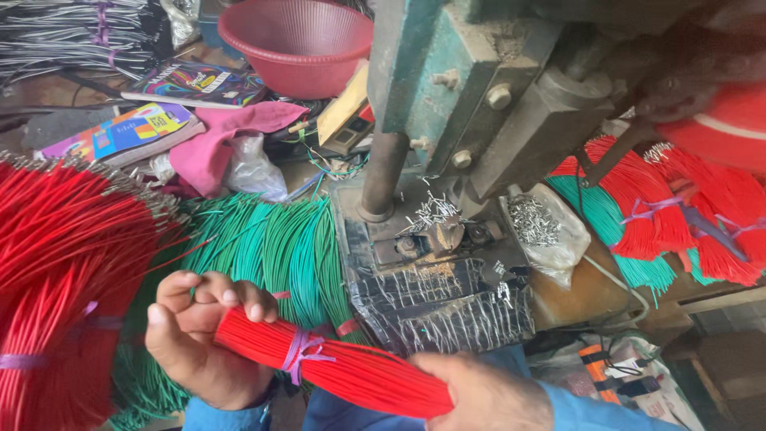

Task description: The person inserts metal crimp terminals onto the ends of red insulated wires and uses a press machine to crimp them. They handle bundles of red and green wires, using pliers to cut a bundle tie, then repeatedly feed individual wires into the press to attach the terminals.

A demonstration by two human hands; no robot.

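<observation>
**Inspector:** Nearest the camera — a bundle of red wires, tied with a purple band, held across the near edge of the worktop. State of the hands?

**Assistant:** Left hand is wrapped around the bundle's left end, fingers curled over the tips. Right hand grips the other end from below; blue sleeve visible.

**Inspector:** Surroundings?

**Assistant:** Behind the bundle lies a sheaf of green wires; to the left, a large mass of red wires with metal ends. Directly beyond stands a green press machine on a dark base plate, with loose metal terminals scattered at its die. A clear bag of terminals sits just beside it.

**Inspector:** Obstructions?

**Assistant:** The machine's body hides much of the worktop's far right — more red and green bundles show past it. At the far left corner: a pink basin, a pink cloth, printed booklets.
</observation>
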